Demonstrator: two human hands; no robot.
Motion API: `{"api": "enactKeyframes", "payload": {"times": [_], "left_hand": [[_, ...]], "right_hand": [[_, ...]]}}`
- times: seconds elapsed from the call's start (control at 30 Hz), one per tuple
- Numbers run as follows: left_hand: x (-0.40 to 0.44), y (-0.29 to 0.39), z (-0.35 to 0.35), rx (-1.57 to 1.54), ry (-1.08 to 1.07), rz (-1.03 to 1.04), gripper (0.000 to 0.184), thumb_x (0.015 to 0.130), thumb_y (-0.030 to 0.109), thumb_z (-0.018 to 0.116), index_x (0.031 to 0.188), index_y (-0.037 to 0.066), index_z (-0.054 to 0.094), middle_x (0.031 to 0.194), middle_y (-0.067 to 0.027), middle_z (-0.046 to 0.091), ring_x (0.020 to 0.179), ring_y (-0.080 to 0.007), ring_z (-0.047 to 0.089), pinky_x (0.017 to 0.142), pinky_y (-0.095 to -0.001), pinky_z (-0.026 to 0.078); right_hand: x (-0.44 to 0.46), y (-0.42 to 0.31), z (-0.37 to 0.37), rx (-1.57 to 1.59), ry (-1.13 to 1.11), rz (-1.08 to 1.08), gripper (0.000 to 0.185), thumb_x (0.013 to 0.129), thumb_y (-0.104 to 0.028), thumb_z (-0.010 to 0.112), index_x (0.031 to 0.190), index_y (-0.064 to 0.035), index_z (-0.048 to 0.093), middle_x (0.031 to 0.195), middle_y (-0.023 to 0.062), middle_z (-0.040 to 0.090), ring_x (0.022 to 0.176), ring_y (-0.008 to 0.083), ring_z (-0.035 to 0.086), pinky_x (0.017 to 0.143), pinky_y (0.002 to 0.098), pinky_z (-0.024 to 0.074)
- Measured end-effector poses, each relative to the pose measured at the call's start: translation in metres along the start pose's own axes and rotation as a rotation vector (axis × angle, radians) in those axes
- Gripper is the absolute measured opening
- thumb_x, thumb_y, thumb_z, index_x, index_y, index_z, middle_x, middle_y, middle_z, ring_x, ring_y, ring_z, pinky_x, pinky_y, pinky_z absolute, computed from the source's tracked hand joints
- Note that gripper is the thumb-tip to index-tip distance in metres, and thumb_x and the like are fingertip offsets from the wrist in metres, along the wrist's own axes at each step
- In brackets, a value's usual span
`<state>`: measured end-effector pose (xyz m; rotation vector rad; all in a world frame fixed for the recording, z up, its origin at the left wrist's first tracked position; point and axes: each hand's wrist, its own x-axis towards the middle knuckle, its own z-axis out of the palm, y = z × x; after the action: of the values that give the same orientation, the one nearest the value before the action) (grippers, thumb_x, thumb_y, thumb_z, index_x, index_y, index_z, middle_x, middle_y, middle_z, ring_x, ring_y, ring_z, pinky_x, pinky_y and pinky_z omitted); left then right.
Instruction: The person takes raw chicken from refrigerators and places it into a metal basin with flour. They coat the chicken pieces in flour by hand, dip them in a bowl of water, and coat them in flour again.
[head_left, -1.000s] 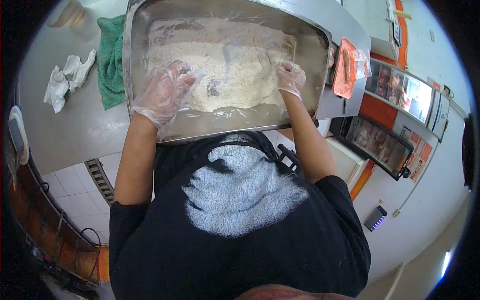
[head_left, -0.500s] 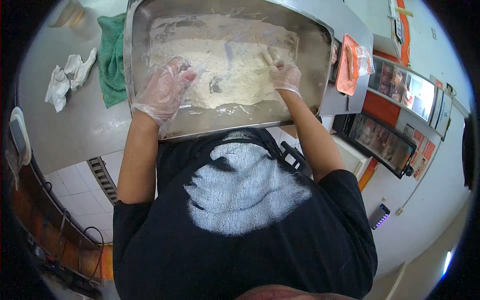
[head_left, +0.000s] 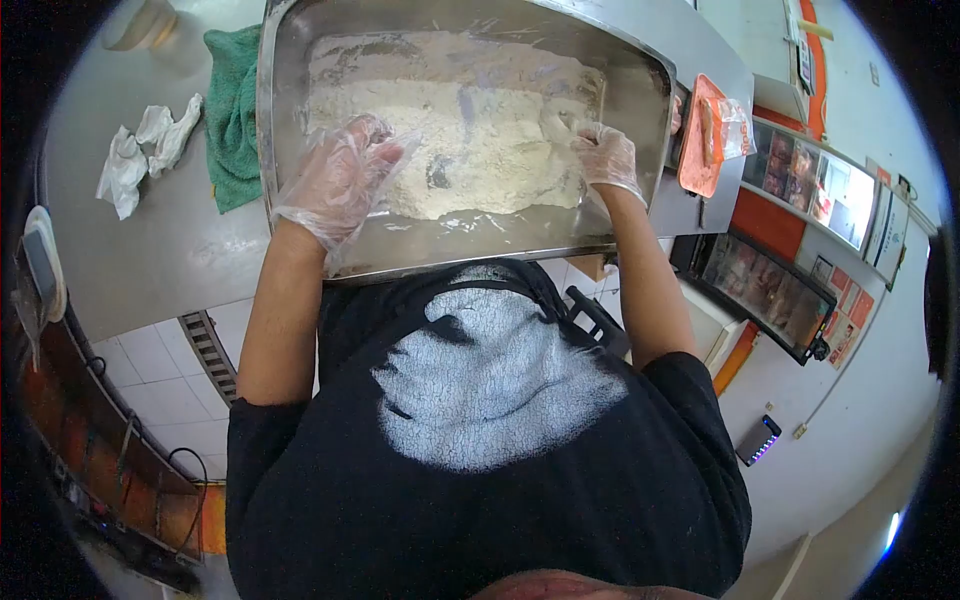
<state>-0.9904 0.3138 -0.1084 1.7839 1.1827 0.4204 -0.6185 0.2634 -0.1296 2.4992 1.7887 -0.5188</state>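
A deep metal tray (head_left: pixel 460 250) holds a wide layer of pale flour-like powder (head_left: pixel 480 150). Over its left part is my left hand (head_left: pixel 345 180), in a clear plastic glove, with the fingers curled together; what they hold, if anything, is hidden. On the right side of the powder my right hand (head_left: pixel 606 158), also gloved, is closed with its fingertips pointing left. Something pale and powder-coated shows at those fingertips, too blurred to name. A small dark patch shows in the powder between the hands.
Left of the tray lie a green cloth (head_left: pixel 232 120) and crumpled white tissues (head_left: pixel 122 170), with a clear container (head_left: pixel 140 25) behind. To the right is an orange-pink tray (head_left: pixel 696 165) bearing a plastic packet (head_left: pixel 730 130). A metal table (head_left: pixel 150 255) supports these.
My right hand moved left over the powder with a pale stick-like piece at its fingers, then back right. My left hand has stayed almost in place, fingers still curled.
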Motion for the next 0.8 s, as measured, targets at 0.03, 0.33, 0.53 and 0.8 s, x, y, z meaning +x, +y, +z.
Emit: {"api": "enactKeyframes", "payload": {"times": [0.03,0.33,0.53,0.8], "left_hand": [[0.0,-0.002,0.001,-0.019,-0.001,-0.002,0.053,0.088,0.05,0.048,0.097,-0.001,0.059,0.084,-0.0242,0.061,0.083,-0.0407,0.058,0.074,-0.0445,0.044],[0.001,-0.004,0.011,-0.042,0.018,-0.026,0.054,0.087,0.052,0.047,0.095,0.0,0.059,0.083,-0.0234,0.061,0.082,-0.0406,0.058,0.073,-0.0445,0.044],[0.003,-0.005,0.009,0.009,-0.019,-0.025,0.05,0.088,0.048,0.049,0.095,0.0,0.058,0.085,-0.0232,0.06,0.083,-0.0406,0.058,0.073,-0.045,0.043],[0.002,-0.002,0.007,0.036,-0.007,0.003,0.045,0.089,0.044,0.05,0.098,0.0,0.059,0.091,-0.0227,0.062,0.089,-0.0397,0.058,0.078,-0.0436,0.044]], "right_hand": [[0.0,0.008,0.002,-0.033,-0.016,0.006,0.024,0.073,-0.018,0.067,0.094,-0.0058,0.069,0.086,0.0144,0.068,0.08,0.0236,0.067,0.075,0.0307,0.0498],[0.021,0.055,-0.006,0.556,0.264,0.101,0.019,0.081,-0.007,0.067,0.099,-0.0012,0.067,0.076,0.0046,0.066,0.062,0.0095,0.06,0.055,0.0246,0.0482],[0.034,0.074,0.032,0.425,0.009,0.137,0.015,0.079,-0.009,0.069,0.093,-0.0057,0.067,0.074,0.002,0.063,0.06,0.0107,0.057,0.053,0.0239,0.0448],[0.007,0.066,0.069,0.217,-0.205,0.459,0.019,0.073,-0.022,0.071,0.089,-0.0107,0.069,0.078,0.006,0.065,0.07,0.0197,0.061,0.063,0.0339,0.0464]]}}
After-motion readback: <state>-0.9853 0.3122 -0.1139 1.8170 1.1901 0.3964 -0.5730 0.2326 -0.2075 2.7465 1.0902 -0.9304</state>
